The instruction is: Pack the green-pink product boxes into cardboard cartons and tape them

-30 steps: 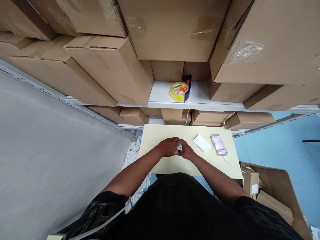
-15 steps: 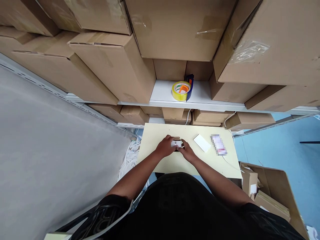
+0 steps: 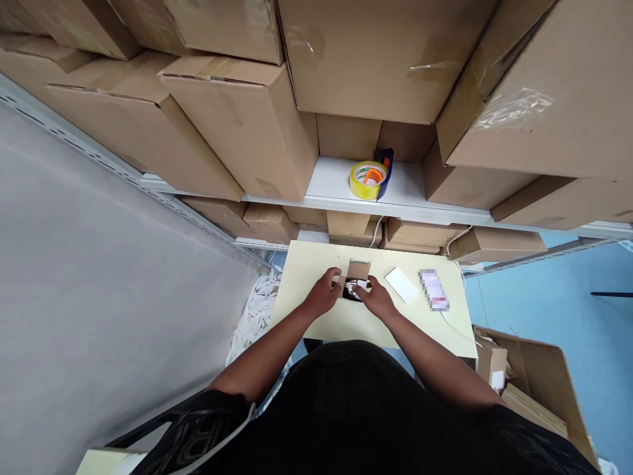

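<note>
Fingers: left hand (image 3: 324,295) holds small open box (image 3: 359,270) by its left side; right hand (image 3: 379,300) at its right edge, I can't tell its grip | box: over table's (image 3: 420,326) middle, flap far | I'd guess light, creasable card; hold side walls.

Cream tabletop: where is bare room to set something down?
Bare patches: the back-left corner, beyond the left hand, and the near strip between the small open carton and the black shirt. Crowded: centre, and right of the right hand, where a flat white rectangle and pixelated phone lie.
</note>
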